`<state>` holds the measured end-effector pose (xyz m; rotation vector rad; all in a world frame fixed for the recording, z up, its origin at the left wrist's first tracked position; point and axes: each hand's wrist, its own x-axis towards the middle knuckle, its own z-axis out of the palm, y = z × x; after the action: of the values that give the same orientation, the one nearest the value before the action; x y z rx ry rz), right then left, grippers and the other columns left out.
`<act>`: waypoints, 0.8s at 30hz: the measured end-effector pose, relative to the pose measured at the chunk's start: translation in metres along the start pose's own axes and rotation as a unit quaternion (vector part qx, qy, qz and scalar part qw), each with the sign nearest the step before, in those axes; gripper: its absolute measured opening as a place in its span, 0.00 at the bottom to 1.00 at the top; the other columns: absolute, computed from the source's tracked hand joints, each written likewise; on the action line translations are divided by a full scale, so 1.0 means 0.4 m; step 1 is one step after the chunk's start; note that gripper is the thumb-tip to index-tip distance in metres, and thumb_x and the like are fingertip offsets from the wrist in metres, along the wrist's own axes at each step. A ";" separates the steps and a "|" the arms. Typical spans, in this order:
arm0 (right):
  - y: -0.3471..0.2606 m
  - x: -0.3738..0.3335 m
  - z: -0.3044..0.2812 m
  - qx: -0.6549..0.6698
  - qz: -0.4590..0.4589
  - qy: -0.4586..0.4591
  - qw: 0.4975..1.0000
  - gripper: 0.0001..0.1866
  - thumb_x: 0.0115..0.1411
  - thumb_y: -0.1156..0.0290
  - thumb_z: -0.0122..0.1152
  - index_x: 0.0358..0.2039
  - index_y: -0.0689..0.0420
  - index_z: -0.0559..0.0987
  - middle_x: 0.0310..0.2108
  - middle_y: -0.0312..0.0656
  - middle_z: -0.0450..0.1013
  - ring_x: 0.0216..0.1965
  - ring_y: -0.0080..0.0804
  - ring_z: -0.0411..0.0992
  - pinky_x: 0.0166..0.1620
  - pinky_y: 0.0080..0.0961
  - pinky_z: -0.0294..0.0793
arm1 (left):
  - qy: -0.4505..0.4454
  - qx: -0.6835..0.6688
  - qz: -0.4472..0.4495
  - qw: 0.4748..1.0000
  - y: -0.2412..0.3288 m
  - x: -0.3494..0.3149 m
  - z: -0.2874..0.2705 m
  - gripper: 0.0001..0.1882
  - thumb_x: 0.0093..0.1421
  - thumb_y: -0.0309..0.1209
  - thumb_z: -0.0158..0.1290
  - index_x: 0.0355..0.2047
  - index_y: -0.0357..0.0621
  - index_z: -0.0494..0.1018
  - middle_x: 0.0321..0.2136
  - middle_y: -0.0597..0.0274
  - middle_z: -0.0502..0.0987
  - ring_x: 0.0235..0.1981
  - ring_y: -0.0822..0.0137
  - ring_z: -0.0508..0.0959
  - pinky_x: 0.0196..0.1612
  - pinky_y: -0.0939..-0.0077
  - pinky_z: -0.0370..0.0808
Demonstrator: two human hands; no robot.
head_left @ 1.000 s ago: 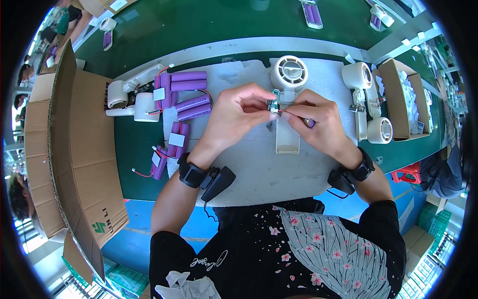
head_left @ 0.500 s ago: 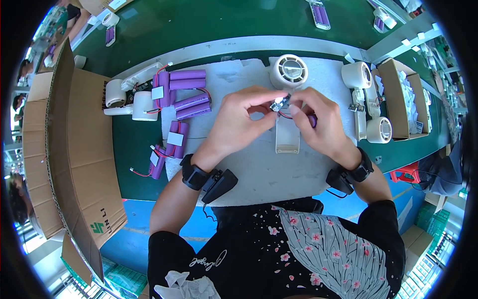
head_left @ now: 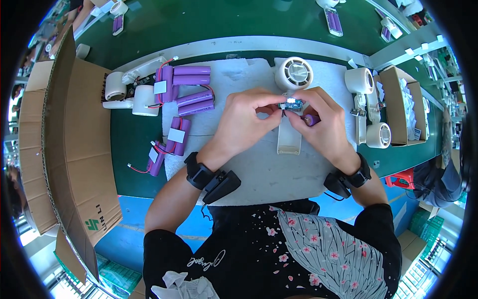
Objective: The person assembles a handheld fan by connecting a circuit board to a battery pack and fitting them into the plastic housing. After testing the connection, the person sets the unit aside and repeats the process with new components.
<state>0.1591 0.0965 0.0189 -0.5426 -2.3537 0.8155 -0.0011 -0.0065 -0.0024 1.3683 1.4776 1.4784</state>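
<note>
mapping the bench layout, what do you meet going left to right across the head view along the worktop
cardboard box → purple battery packs → left hand → small circuit board held by both hands → right hand → white fan housings → small open carton

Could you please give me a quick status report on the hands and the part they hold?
Left hand and right hand pinch a small circuit board together. Purple battery tucked in right hand. White fan housing just behind; nothing blocking.

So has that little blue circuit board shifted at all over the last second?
Barely. The small blue circuit board sits pinched between both hands, just below the round white fan housing as before; at most it tilted briefly.
</note>
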 end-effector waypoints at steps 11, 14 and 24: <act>0.010 0.005 0.002 -0.026 -0.023 0.026 0.999 0.17 0.43 0.78 0.72 0.37 0.60 0.81 0.32 0.38 0.75 0.23 0.19 0.71 0.25 0.14 0.70 | 0.024 0.092 0.040 0.995 0.010 0.005 0.005 0.13 0.49 0.17 0.58 0.38 0.36 0.80 0.30 0.56 0.80 0.29 0.69 0.81 0.33 0.80 0.78; 0.015 0.008 0.005 -0.023 -0.021 0.032 0.999 0.18 0.43 0.78 0.72 0.37 0.60 0.82 0.31 0.38 0.75 0.22 0.19 0.71 0.25 0.14 0.69 | 0.026 0.090 0.032 0.995 0.011 0.009 0.007 0.13 0.49 0.17 0.57 0.37 0.36 0.80 0.29 0.56 0.80 0.29 0.69 0.81 0.33 0.80 0.78; 0.008 0.010 0.005 -0.030 -0.023 0.034 0.999 0.17 0.42 0.77 0.72 0.36 0.60 0.82 0.30 0.37 0.76 0.21 0.18 0.70 0.24 0.14 0.69 | 0.019 0.109 0.036 0.993 0.020 0.012 0.002 0.12 0.50 0.17 0.58 0.36 0.35 0.80 0.28 0.57 0.80 0.27 0.70 0.80 0.31 0.81 0.77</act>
<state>0.1557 0.1002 0.0171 -0.5303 -2.3263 0.6956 0.0002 -0.0031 0.0064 1.5436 1.6694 1.4280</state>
